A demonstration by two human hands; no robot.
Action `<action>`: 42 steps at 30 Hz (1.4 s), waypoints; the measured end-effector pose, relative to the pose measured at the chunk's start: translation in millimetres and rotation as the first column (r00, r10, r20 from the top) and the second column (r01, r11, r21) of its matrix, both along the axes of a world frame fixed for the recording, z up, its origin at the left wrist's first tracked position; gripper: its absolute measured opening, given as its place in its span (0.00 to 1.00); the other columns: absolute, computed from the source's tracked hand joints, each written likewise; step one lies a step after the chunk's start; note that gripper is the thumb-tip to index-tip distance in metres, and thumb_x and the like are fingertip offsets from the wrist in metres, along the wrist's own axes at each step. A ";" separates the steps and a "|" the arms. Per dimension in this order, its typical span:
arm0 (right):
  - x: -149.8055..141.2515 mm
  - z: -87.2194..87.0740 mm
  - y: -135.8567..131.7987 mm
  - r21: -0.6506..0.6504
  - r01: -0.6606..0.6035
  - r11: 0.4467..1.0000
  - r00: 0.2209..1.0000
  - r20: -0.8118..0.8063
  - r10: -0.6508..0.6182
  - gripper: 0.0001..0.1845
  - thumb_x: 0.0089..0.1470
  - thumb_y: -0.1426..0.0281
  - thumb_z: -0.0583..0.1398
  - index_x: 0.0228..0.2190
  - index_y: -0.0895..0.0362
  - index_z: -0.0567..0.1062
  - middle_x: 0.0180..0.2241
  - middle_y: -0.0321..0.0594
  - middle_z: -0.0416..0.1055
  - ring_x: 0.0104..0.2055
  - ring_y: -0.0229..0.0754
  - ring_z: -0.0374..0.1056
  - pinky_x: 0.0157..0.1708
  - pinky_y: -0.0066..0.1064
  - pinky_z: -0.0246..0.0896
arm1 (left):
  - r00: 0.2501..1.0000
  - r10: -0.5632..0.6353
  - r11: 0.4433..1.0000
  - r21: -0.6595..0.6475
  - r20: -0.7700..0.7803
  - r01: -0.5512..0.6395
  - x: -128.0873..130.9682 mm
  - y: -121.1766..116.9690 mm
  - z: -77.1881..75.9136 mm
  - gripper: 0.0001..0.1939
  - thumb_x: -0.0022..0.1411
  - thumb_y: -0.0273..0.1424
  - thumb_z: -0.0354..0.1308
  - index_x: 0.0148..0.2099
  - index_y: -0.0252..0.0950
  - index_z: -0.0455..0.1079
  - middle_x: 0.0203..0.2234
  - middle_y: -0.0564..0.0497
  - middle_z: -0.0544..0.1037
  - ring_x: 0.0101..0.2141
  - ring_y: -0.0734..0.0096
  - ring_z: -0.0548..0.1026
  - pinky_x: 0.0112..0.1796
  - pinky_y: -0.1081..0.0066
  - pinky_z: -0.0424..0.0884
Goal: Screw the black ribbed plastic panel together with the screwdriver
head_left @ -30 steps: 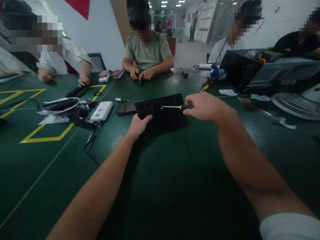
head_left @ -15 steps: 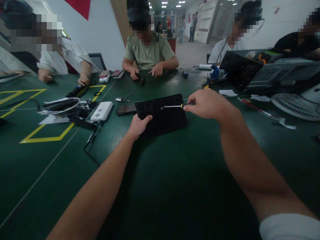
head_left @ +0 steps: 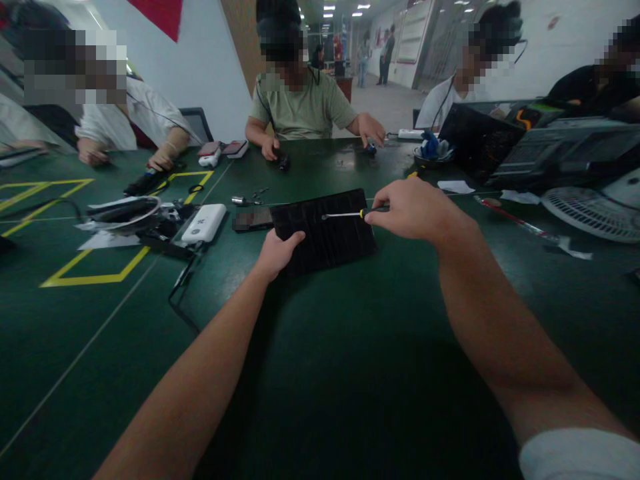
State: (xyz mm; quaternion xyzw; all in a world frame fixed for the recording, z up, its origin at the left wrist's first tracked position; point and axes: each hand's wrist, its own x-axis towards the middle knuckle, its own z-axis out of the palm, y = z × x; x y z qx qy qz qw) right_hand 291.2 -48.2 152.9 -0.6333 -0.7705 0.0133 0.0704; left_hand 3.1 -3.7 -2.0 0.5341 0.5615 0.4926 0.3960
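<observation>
My left hand [head_left: 281, 253] grips the left edge of a flat black rectangular panel [head_left: 345, 240], its thumb lying on the face. Ribs and recesses show faintly on the dark surface; its exact kind I cannot make out. My right hand [head_left: 407, 208] is closed round the dark handle of a screwdriver [head_left: 345, 215]. The screwdriver's thin metal shaft points left across the panel, the tip near the panel's middle; whether it touches is too small to tell. Behind the panel's left edge lies a dark flat object [head_left: 251, 218], partly hidden.
A white power bank [head_left: 204, 223] and a pile of cables and parts [head_left: 125, 217] lie on the left. Small metal parts [head_left: 245, 200] sit beyond the panel. A white fan [head_left: 595, 210] and computer cases [head_left: 555, 150] stand right. Several people sit around the green table [head_left: 350, 373].
The screwdriver and my right hand have shifted slightly left. Across the table, a person's hand has reached to the right onto a small object. My left hand stays in place.
</observation>
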 end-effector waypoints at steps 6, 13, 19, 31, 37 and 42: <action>-0.2 -1.7 1.2 -0.004 0.004 1.000 1.000 0.009 -0.004 0.19 0.64 0.56 0.63 0.47 0.51 0.90 0.42 0.50 0.86 0.46 0.58 0.79 0.40 0.44 0.66 | 1.000 -0.004 1.000 0.013 -0.003 0.004 0.0 0.5 -0.2 0.19 0.56 0.38 0.73 0.48 0.35 0.82 0.48 0.41 0.89 0.53 0.43 0.86 0.60 0.43 0.80; -1.8 -2.7 1.2 -0.008 0.004 1.000 1.000 0.003 -0.004 0.18 0.64 0.57 0.64 0.45 0.52 0.90 0.43 0.50 0.86 0.46 0.59 0.79 0.40 0.44 0.66 | 1.000 -0.008 1.000 0.017 0.011 0.008 -0.4 1.0 -0.6 0.20 0.55 0.39 0.74 0.47 0.35 0.82 0.46 0.41 0.89 0.52 0.42 0.86 0.60 0.44 0.79; -2.0 -4.3 1.4 -0.006 0.003 1.000 1.000 0.000 -0.003 0.17 0.64 0.57 0.64 0.46 0.53 0.88 0.43 0.50 0.85 0.47 0.58 0.79 0.40 0.44 0.66 | 0.999 0.003 1.000 0.000 0.044 -0.003 0.9 -0.3 0.7 0.18 0.55 0.38 0.74 0.46 0.35 0.82 0.45 0.41 0.89 0.52 0.43 0.86 0.60 0.44 0.79; -3.2 -6.4 1.8 -0.031 0.005 0.999 1.000 0.024 -0.004 0.17 0.63 0.58 0.67 0.50 0.52 0.84 0.43 0.48 0.84 0.45 0.56 0.77 0.38 0.41 0.61 | 1.000 0.005 1.000 0.007 0.007 -0.005 -0.4 0.4 0.5 0.19 0.55 0.38 0.74 0.48 0.35 0.83 0.47 0.41 0.89 0.53 0.42 0.86 0.61 0.43 0.79; -2.0 -7.7 1.6 -0.017 0.006 1.000 1.000 0.005 -0.006 0.14 0.62 0.60 0.68 0.47 0.51 0.82 0.41 0.47 0.82 0.44 0.55 0.76 0.38 0.41 0.60 | 1.000 0.009 1.000 0.007 -0.006 -0.009 1.3 -0.8 3.1 0.17 0.56 0.37 0.73 0.46 0.36 0.83 0.46 0.42 0.89 0.52 0.43 0.86 0.60 0.45 0.80; -3.8 -7.3 0.2 -0.016 0.022 1.000 1.000 0.011 -0.022 0.14 0.62 0.59 0.67 0.47 0.51 0.83 0.43 0.48 0.83 0.46 0.56 0.76 0.39 0.42 0.61 | 1.000 0.009 1.000 0.001 -0.022 -0.009 1.6 -1.1 3.5 0.17 0.57 0.38 0.73 0.47 0.36 0.83 0.46 0.42 0.89 0.53 0.43 0.86 0.60 0.44 0.80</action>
